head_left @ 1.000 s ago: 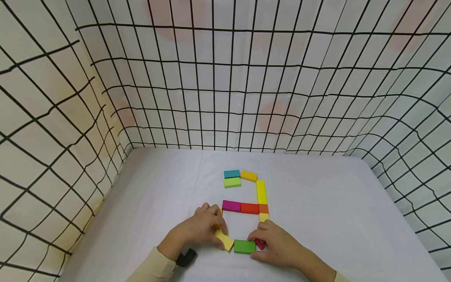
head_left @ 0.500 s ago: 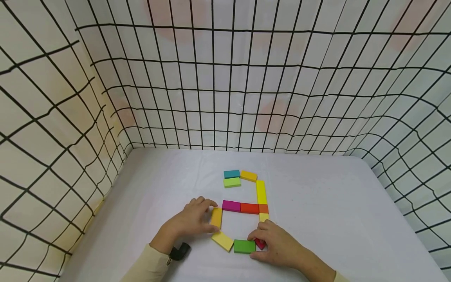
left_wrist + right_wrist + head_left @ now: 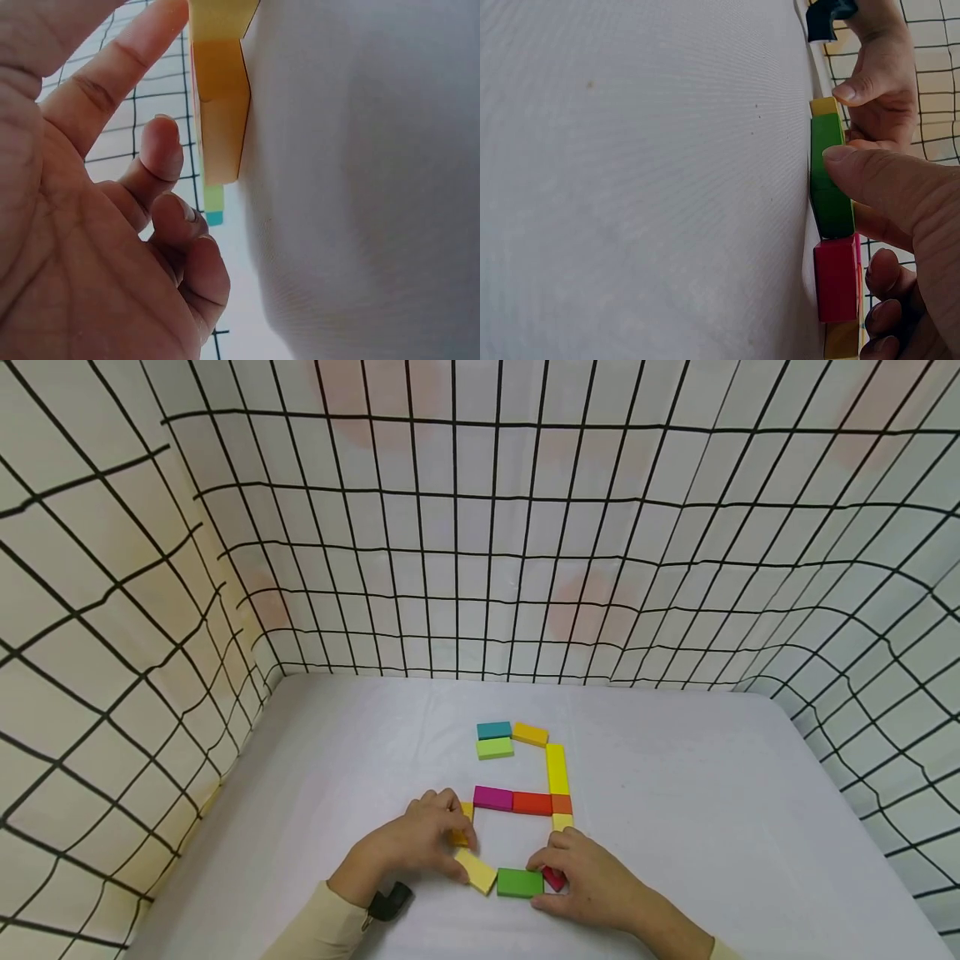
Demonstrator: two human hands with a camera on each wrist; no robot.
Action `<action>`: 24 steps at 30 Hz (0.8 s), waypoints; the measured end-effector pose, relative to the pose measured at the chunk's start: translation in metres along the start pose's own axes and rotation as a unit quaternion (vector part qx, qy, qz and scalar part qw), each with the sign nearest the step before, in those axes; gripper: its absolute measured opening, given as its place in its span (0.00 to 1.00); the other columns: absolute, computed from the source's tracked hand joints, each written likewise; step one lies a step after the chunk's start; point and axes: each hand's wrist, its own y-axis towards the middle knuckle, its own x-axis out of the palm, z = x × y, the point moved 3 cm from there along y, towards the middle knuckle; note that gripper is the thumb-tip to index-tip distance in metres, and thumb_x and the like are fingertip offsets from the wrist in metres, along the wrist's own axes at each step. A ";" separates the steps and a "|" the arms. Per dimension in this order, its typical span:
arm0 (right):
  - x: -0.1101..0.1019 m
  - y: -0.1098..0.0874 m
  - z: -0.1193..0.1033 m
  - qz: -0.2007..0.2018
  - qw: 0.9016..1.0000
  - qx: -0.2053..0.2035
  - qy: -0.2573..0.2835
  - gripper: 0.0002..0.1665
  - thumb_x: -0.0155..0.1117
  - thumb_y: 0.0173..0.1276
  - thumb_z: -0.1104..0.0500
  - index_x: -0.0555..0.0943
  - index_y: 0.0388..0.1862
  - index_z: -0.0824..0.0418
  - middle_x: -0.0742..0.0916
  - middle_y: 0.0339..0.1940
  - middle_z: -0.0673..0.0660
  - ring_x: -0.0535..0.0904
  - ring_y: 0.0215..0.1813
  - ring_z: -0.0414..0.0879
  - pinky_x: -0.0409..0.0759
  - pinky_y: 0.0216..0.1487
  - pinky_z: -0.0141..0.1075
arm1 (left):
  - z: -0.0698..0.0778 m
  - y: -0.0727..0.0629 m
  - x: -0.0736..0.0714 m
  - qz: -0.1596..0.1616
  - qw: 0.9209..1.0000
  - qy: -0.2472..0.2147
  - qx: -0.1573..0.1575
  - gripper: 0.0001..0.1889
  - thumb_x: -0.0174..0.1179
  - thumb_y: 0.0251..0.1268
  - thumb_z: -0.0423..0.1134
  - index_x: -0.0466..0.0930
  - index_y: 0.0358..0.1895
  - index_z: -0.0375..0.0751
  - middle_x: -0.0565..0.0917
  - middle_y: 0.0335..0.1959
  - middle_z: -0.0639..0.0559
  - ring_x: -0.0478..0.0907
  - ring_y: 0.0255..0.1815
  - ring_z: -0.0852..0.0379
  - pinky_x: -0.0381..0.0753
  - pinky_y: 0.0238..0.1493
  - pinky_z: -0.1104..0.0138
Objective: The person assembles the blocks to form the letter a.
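Observation:
My left hand [image 3: 423,832] pinches the pale yellow block [image 3: 477,872] between thumb and index finger, partly covering it. The yellow-orange block [image 3: 467,812] above it is half hidden behind these fingers. In the left wrist view, the other fingers curl loosely beside the row. My right hand [image 3: 594,878] holds the green block [image 3: 519,882] by its right end; in the right wrist view, the thumb presses the green block's [image 3: 829,176] near side. Beneath the right fingers, a crimson block [image 3: 554,878] sits against the green one, mostly covered in the head view.
Magenta [image 3: 492,797] and red [image 3: 532,803] blocks form a crossbar. An orange block [image 3: 561,804] and a bright yellow block [image 3: 557,768] continue at its right. Teal [image 3: 493,730], lime [image 3: 495,748] and amber [image 3: 530,734] blocks lie farther back. Black-lined netting [image 3: 480,527] surrounds the white table [image 3: 675,793].
My left hand went from the pale yellow block up to the yellow-orange one, then back down to the pale yellow block. The green block shifted very slightly; my right hand stays nearly still.

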 end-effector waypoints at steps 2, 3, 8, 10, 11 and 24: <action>0.000 0.000 0.000 -0.002 1.000 0.003 0.000 0.20 0.74 0.60 0.35 0.85 0.49 0.37 0.75 0.34 0.36 0.68 0.43 0.31 0.74 0.41 0.25 | 0.000 0.000 0.001 0.001 1.000 0.002 0.001 0.14 0.81 0.47 0.52 0.86 0.36 0.66 0.69 0.42 0.61 0.62 0.46 0.61 0.62 0.47 0.64; 0.000 0.001 0.000 -0.003 1.000 0.004 0.000 0.20 0.74 0.60 0.34 0.85 0.49 0.37 0.75 0.34 0.36 0.68 0.43 0.31 0.74 0.40 0.26 | -0.001 0.000 0.001 0.002 1.000 0.003 0.002 0.14 0.81 0.47 0.52 0.86 0.36 0.66 0.69 0.41 0.62 0.62 0.46 0.61 0.61 0.47 0.64; 0.000 0.001 0.000 -0.009 1.000 0.011 -0.001 0.21 0.74 0.60 0.34 0.85 0.49 0.36 0.75 0.35 0.36 0.68 0.43 0.31 0.74 0.41 0.26 | -0.001 0.000 0.000 0.004 1.000 0.003 0.004 0.13 0.80 0.48 0.52 0.86 0.36 0.66 0.70 0.41 0.63 0.62 0.46 0.62 0.62 0.48 0.64; 0.000 0.002 0.000 -0.011 1.000 0.014 -0.002 0.21 0.74 0.60 0.34 0.85 0.49 0.36 0.75 0.35 0.36 0.68 0.44 0.31 0.75 0.41 0.25 | -0.001 -0.001 0.000 0.003 1.000 0.001 0.002 0.13 0.80 0.49 0.51 0.86 0.36 0.66 0.70 0.41 0.63 0.63 0.46 0.62 0.62 0.48 0.64; 0.000 0.002 0.000 -0.011 1.000 0.015 -0.003 0.21 0.74 0.60 0.34 0.84 0.49 0.36 0.75 0.35 0.36 0.68 0.44 0.31 0.75 0.42 0.25 | -0.001 -0.001 0.000 0.002 1.000 0.001 0.001 0.13 0.80 0.49 0.51 0.86 0.36 0.66 0.70 0.41 0.63 0.63 0.46 0.62 0.62 0.48 0.64; -0.008 0.001 0.004 0.009 0.999 0.020 0.024 0.22 0.75 0.59 0.35 0.85 0.49 0.38 0.77 0.36 0.36 0.70 0.44 0.33 0.76 0.40 0.26 | -0.007 0.001 -0.002 0.015 0.999 -0.022 -0.030 0.16 0.75 0.56 0.54 0.84 0.47 0.62 0.74 0.43 0.62 0.68 0.50 0.60 0.72 0.51 0.65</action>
